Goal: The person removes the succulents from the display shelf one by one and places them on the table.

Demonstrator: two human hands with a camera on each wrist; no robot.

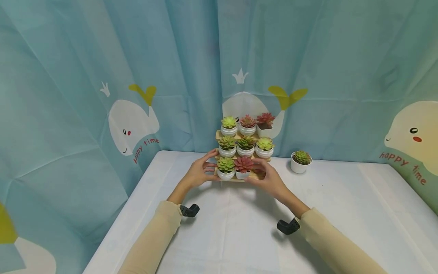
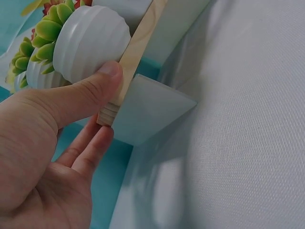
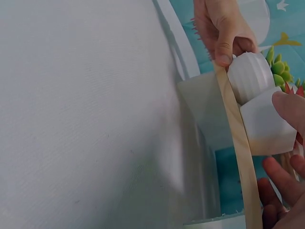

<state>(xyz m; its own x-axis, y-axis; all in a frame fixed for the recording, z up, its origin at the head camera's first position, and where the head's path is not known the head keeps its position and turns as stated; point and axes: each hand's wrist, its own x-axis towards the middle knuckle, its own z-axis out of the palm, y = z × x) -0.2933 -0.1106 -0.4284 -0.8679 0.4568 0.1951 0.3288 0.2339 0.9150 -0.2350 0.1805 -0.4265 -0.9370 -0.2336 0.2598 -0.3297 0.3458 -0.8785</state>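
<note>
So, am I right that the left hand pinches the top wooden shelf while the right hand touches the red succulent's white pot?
Not quite: the head view shows the left hand pinching the bottom wooden shelf; the right hand does touch the red succulent's white pot.

Right fingers (image 3: 282, 179) partly beyond right wrist view (red succulent (image 1: 244, 163) too, apparently)

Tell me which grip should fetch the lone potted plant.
Probably the right grip: it is nearer the lone potted plant, on the same side of the rack; the left grip pinches the rack's left end.
</note>
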